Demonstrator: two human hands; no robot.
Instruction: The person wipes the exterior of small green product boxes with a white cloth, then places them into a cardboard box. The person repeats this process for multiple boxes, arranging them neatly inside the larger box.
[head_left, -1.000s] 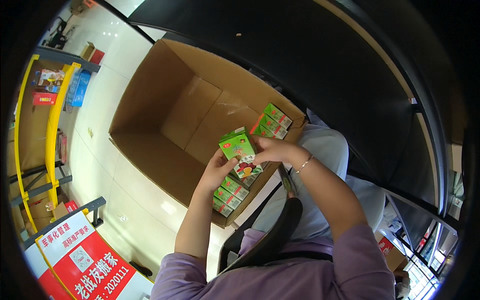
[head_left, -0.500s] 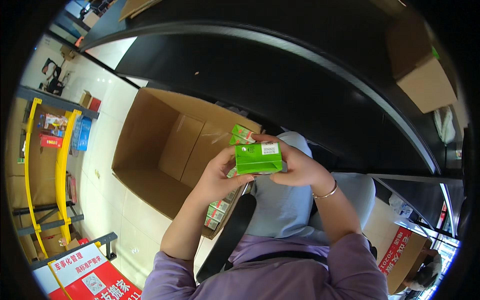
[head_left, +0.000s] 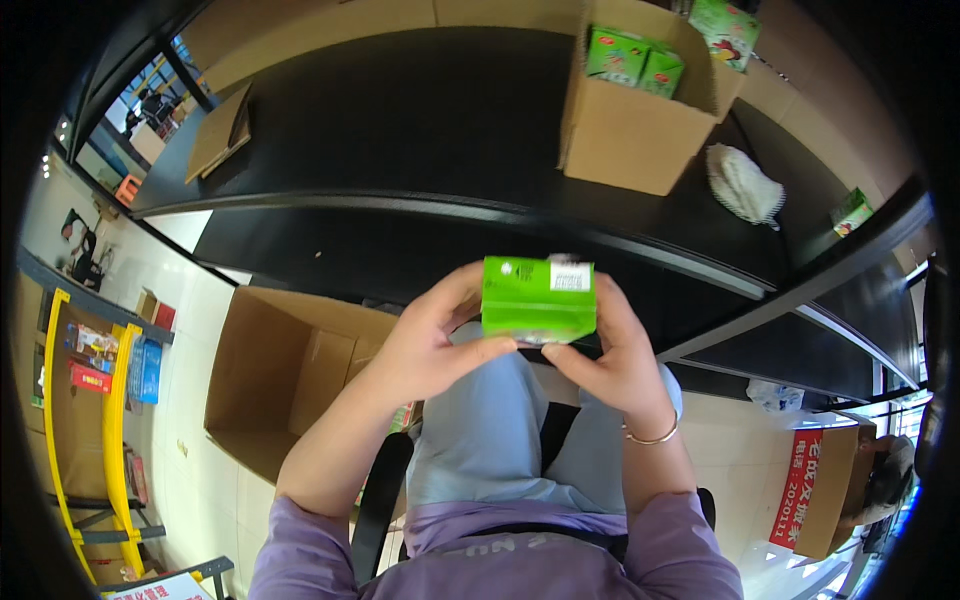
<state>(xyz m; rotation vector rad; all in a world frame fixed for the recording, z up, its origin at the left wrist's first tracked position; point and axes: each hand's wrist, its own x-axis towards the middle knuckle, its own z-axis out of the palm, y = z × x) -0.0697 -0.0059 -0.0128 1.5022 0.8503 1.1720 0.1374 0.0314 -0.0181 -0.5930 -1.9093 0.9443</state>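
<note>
A green carton (head_left: pixel 537 300) with a white label patch is held between both of my hands, above my lap. My left hand (head_left: pixel 440 335) grips its left side, with the thumb along the near lower edge. On the other side my right hand (head_left: pixel 615 350) closes round the right end, thumb also at the near edge. Some fingers are hidden behind the carton. To the left of my legs stands a large open cardboard box (head_left: pixel 270 375); part of it is covered by my left forearm.
On the black shelf (head_left: pixel 420 130) ahead, an open cardboard box (head_left: pixel 640 135) holds green cartons (head_left: pixel 617 57). A white cloth-like bundle (head_left: pixel 743 185) lies right of it, and flattened cardboard (head_left: pixel 220 135) lies far left. At right, a person (head_left: pixel 888 490) is beside a box.
My view has swung up and right, bringing the shelf box with green cartons into sight. The carton in my hands has moved away from the large box, in front of my body.
</note>
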